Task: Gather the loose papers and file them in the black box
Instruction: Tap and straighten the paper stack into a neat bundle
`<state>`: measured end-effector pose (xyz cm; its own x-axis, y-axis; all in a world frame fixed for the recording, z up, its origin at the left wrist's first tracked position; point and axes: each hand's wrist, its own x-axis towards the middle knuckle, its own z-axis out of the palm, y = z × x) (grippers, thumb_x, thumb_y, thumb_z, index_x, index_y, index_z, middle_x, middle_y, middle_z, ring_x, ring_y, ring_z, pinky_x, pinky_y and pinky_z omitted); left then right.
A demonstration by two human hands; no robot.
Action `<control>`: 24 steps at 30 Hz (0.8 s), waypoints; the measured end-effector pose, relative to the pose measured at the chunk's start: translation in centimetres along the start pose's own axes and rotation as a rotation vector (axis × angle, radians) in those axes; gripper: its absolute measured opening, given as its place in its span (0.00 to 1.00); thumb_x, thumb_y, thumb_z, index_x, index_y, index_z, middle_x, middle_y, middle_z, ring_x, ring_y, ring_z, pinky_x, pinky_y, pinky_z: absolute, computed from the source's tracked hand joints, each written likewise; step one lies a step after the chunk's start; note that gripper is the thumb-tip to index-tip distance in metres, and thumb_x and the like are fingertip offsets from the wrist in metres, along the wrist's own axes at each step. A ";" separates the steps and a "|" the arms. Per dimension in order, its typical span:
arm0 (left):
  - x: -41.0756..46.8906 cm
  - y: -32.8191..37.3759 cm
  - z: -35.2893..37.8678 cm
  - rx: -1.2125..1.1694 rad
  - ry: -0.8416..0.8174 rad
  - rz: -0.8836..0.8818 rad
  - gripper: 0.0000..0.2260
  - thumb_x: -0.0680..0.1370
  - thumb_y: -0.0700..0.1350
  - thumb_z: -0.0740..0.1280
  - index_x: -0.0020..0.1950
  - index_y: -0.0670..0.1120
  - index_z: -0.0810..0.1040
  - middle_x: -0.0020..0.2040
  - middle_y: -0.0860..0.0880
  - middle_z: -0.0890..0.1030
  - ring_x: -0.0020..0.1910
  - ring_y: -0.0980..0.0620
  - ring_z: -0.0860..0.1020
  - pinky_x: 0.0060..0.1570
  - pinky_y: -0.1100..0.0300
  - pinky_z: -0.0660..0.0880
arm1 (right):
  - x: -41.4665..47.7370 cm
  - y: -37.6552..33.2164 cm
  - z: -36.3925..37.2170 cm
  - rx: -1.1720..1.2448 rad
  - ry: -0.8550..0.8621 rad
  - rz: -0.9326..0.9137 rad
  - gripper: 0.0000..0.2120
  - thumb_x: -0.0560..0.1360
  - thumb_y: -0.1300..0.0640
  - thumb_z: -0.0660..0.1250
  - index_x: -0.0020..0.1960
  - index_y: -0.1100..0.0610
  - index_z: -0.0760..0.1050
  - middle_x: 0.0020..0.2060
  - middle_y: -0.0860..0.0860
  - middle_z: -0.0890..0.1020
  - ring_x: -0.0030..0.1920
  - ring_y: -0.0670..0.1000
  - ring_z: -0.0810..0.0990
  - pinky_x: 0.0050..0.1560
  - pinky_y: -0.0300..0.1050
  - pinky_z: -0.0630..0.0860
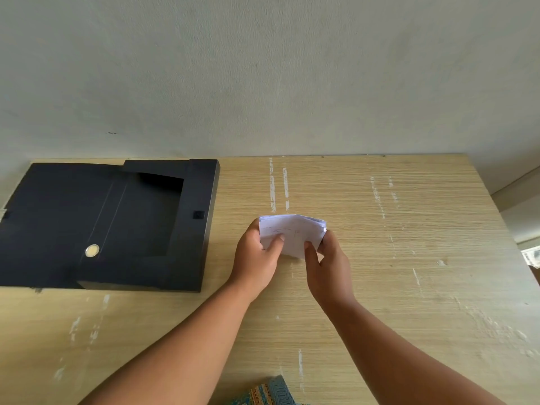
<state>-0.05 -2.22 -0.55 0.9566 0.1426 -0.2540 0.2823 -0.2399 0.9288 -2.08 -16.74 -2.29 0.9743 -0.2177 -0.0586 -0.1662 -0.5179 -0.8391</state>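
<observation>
Near edge: a strip of patterned fabric (270, 393), teal with orange bands, sat at the bottom of the frame between the two forearms.
Table (409, 287): a light wood-grain top with white scuffs; its right edge ran diagonally far-left, and its far edge met the wall.
Open room: the near-left area and the whole right half of the table were bare, giving free travel on either side of the hands.
Left hand (257, 258): closed on the left side of the papers, thumb pressed on the top sheet, remaining fingers hidden beneath.
Right hand (328, 264): closed on the right side of the papers, thumb on top, fingers curled around the right edge.
Papers (293, 232): a small white stack held between both hands near the table centre, bowed upward in the middle; whether it touched the table could not be determined.
Black box (193, 229): lay open on the far-left part of the table, well apart from the papers, its tray on the right and its lid flap spread flat to the left.
Box fitting: a round metal stud (92, 251) showed on the flap.
Wall (263, 68): plain pale grey, directly behind the far table edge.
</observation>
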 end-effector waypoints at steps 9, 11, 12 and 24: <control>-0.1 0.0 -0.4 -0.012 -0.067 0.011 0.24 0.78 0.35 0.68 0.71 0.52 0.71 0.60 0.53 0.80 0.60 0.58 0.78 0.54 0.69 0.72 | -0.5 -0.3 -0.1 0.043 -0.069 0.015 0.28 0.79 0.60 0.66 0.76 0.53 0.61 0.59 0.43 0.79 0.57 0.44 0.79 0.47 0.37 0.73; -0.1 0.0 -0.3 0.004 -0.080 -0.002 0.21 0.78 0.35 0.67 0.69 0.51 0.72 0.58 0.52 0.81 0.57 0.58 0.79 0.51 0.68 0.72 | -0.5 -0.4 0.2 0.038 -0.105 0.015 0.24 0.79 0.60 0.66 0.73 0.55 0.62 0.58 0.46 0.80 0.55 0.50 0.81 0.44 0.36 0.72; -0.1 0.0 -0.2 0.005 -0.079 -0.005 0.20 0.78 0.35 0.67 0.68 0.51 0.72 0.57 0.52 0.81 0.56 0.58 0.80 0.50 0.68 0.73 | -0.5 -0.5 0.4 0.039 -0.106 0.014 0.23 0.79 0.60 0.65 0.72 0.55 0.63 0.57 0.46 0.80 0.54 0.51 0.81 0.43 0.35 0.72; -0.3 -1.2 -0.8 0.166 0.001 0.186 0.45 0.82 0.36 0.66 0.82 0.66 0.39 0.75 0.49 0.72 0.74 0.56 0.70 0.60 0.81 0.67 | -0.8 -0.7 0.1 0.059 0.035 -0.087 0.38 0.80 0.61 0.65 0.82 0.47 0.47 0.74 0.51 0.73 0.72 0.49 0.74 0.65 0.48 0.75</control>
<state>-0.69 -1.22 -1.41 0.9932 0.0823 -0.0822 0.1092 -0.4170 0.9023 -2.72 -16.15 -1.67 0.9785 -0.2033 0.0344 -0.0706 -0.4871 -0.8705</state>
